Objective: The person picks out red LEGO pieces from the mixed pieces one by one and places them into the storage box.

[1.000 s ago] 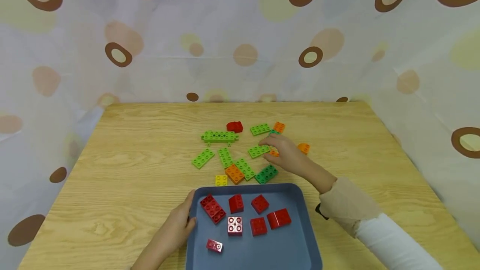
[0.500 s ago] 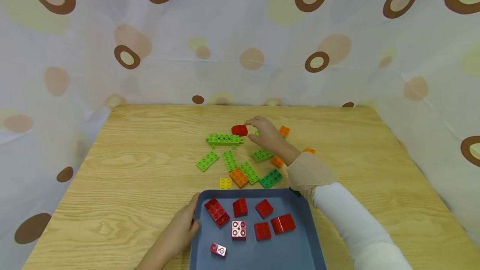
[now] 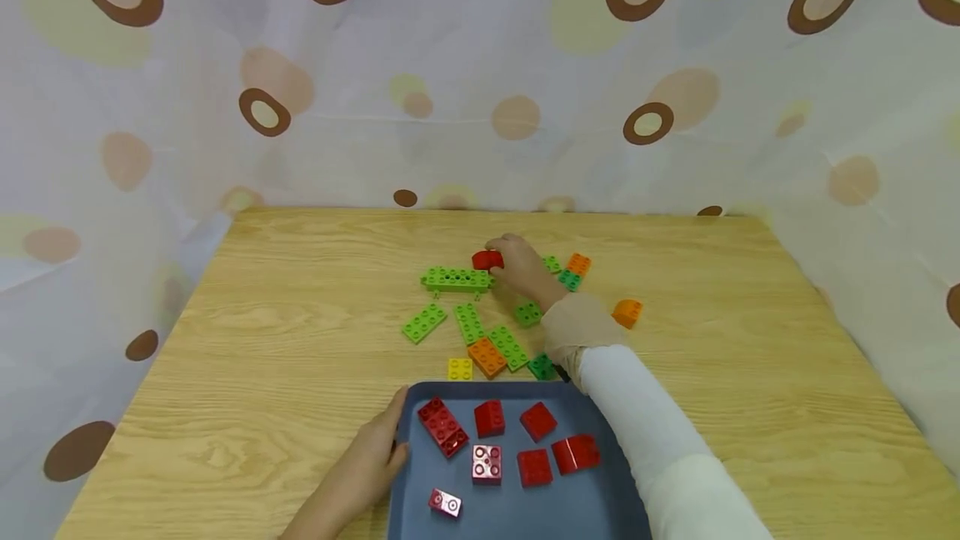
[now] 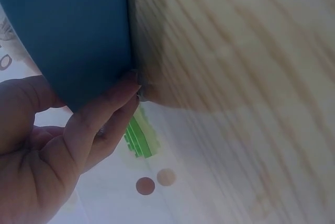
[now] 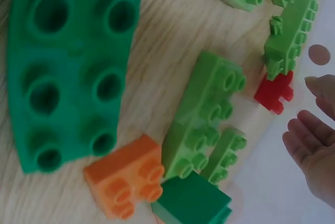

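In the head view my left hand (image 3: 363,465) holds the left wall of a blue-grey tray (image 3: 517,391). The left wrist view shows its fingers (image 4: 107,109) along the outside of that wall, with the thumb on the other side. At the back of the table, my right hand (image 3: 521,267) is spread around the right end of a red brick (image 3: 486,260), which it partly covers. Seen from the right wrist, the fingers (image 5: 296,143) are parted, with a small gap to the red brick (image 5: 272,92). A light green wheeled base (image 3: 456,279) stands just left of them.
Several red bricks (image 3: 487,465) lie in the tray. Between tray and right hand are light green bricks (image 3: 424,323), an orange brick (image 3: 487,357), a yellow brick (image 3: 461,369) and a dark green brick (image 3: 542,367). A curved orange brick (image 3: 627,312) lies farther right. A patterned cloth (image 3: 480,65) hangs behind.
My right hand has moved left and away from me, from above the green bricks to the red brick. The left hand stays on the tray; the head view has shifted slightly.
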`<action>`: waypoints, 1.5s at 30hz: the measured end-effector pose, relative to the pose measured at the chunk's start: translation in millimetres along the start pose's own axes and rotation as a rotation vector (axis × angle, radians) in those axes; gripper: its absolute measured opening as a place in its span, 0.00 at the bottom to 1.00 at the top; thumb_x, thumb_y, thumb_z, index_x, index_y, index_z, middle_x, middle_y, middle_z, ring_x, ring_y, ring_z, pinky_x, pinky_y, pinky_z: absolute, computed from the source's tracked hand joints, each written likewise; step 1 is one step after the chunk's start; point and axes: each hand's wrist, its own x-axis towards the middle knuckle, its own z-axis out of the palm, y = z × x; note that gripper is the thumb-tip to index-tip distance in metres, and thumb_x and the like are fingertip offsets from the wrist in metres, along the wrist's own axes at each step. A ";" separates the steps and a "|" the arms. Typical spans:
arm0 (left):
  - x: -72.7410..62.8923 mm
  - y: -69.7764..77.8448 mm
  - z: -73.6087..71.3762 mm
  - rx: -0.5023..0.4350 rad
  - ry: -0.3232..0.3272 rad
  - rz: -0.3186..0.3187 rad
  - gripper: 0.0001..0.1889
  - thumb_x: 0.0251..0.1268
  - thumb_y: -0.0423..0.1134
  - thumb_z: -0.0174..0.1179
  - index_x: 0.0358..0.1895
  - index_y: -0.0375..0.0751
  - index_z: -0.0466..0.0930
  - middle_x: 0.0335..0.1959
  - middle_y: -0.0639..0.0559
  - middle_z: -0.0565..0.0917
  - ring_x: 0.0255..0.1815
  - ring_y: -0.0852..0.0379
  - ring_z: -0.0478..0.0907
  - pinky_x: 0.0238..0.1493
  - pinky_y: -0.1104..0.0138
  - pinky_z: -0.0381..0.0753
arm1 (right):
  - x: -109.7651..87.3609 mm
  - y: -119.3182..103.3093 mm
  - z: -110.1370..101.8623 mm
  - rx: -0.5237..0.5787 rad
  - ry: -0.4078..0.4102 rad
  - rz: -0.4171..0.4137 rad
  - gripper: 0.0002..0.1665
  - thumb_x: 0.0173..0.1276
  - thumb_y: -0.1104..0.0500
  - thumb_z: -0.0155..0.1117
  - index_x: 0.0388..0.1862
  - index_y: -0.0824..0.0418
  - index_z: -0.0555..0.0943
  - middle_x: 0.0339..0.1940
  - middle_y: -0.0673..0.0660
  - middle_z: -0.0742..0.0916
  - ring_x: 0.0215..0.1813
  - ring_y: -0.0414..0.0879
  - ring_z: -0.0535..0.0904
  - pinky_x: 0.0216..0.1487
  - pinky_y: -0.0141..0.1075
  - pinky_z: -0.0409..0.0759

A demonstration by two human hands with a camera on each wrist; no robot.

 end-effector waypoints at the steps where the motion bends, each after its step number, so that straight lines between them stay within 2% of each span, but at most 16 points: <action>1: -0.4 -0.2 0.1 -0.011 -0.007 -0.004 0.33 0.57 0.22 0.53 0.68 0.24 0.53 0.59 0.28 0.71 0.55 0.40 0.74 0.51 0.52 0.76 | 1.6 0.0 3.3 -0.002 -0.006 -0.001 0.23 0.63 0.66 0.59 0.58 0.67 0.74 0.55 0.66 0.78 0.55 0.57 0.75 0.55 0.45 0.76; 7: -4.1 -1.7 3.9 -0.034 -0.009 0.001 0.34 0.56 0.22 0.53 0.68 0.23 0.52 0.59 0.28 0.71 0.54 0.41 0.75 0.50 0.53 0.78 | 5.8 -2.5 20.5 -0.032 -0.030 0.006 0.23 0.65 0.69 0.53 0.60 0.67 0.72 0.57 0.67 0.76 0.58 0.58 0.72 0.56 0.45 0.76; 12: -2.9 -2.0 5.9 -0.038 -0.016 0.032 0.33 0.56 0.22 0.53 0.66 0.20 0.52 0.56 0.27 0.73 0.47 0.44 0.78 0.43 0.58 0.80 | 5.9 2.2 22.7 -0.051 -0.021 0.030 0.25 0.64 0.73 0.48 0.61 0.66 0.72 0.59 0.66 0.75 0.61 0.59 0.70 0.60 0.46 0.73; 16: -2.1 -1.4 5.4 -0.044 -0.027 0.052 0.33 0.56 0.22 0.52 0.66 0.19 0.52 0.56 0.28 0.73 0.47 0.44 0.78 0.43 0.60 0.81 | 2.7 9.2 22.6 -0.058 -0.019 0.066 0.26 0.64 0.73 0.48 0.62 0.63 0.72 0.59 0.65 0.76 0.61 0.58 0.71 0.60 0.46 0.73; 20: -0.9 -1.9 5.2 -0.049 -0.044 0.055 0.34 0.56 0.22 0.52 0.67 0.19 0.51 0.56 0.27 0.73 0.48 0.43 0.78 0.44 0.58 0.80 | -0.2 15.2 21.6 -0.046 -0.018 0.094 0.23 0.66 0.71 0.51 0.60 0.62 0.74 0.55 0.64 0.78 0.57 0.56 0.74 0.58 0.44 0.75; 26: 0.2 -1.2 6.8 -0.036 -0.036 0.064 0.34 0.55 0.22 0.53 0.66 0.18 0.51 0.56 0.26 0.72 0.50 0.41 0.77 0.47 0.53 0.78 | -3.1 21.6 18.6 -0.066 0.035 0.086 0.19 0.64 0.68 0.58 0.54 0.66 0.78 0.49 0.65 0.80 0.52 0.56 0.77 0.54 0.43 0.77; 31: 1.1 -0.5 6.4 -0.038 -0.034 0.059 0.34 0.56 0.22 0.53 0.67 0.20 0.51 0.57 0.27 0.73 0.49 0.43 0.77 0.45 0.55 0.79 | -7.8 23.4 14.5 -0.043 0.064 0.116 0.18 0.65 0.66 0.56 0.55 0.68 0.76 0.51 0.67 0.79 0.52 0.57 0.76 0.53 0.44 0.78; 35: 2.3 0.0 4.8 -0.036 -0.049 0.052 0.34 0.57 0.23 0.52 0.67 0.21 0.51 0.58 0.27 0.71 0.52 0.43 0.76 0.47 0.54 0.79 | -13.5 22.1 8.9 0.003 0.093 0.127 0.19 0.67 0.66 0.54 0.56 0.68 0.75 0.51 0.67 0.78 0.50 0.57 0.75 0.51 0.45 0.78; 41: 2.2 -0.9 4.4 -0.005 -0.002 0.071 0.33 0.54 0.21 0.54 0.66 0.22 0.55 0.55 0.29 0.75 0.51 0.44 0.76 0.48 0.54 0.78 | -19.1 12.9 -8.1 0.031 0.111 0.067 0.21 0.65 0.64 0.59 0.57 0.68 0.75 0.52 0.68 0.78 0.51 0.59 0.76 0.52 0.46 0.78; 45: 2.9 -1.9 3.8 -0.001 -0.002 0.066 0.33 0.54 0.22 0.55 0.66 0.21 0.55 0.54 0.29 0.76 0.49 0.45 0.77 0.45 0.56 0.80 | -23.0 3.5 -23.1 0.036 0.130 0.034 0.22 0.63 0.64 0.61 0.57 0.68 0.76 0.52 0.68 0.79 0.52 0.59 0.76 0.53 0.46 0.78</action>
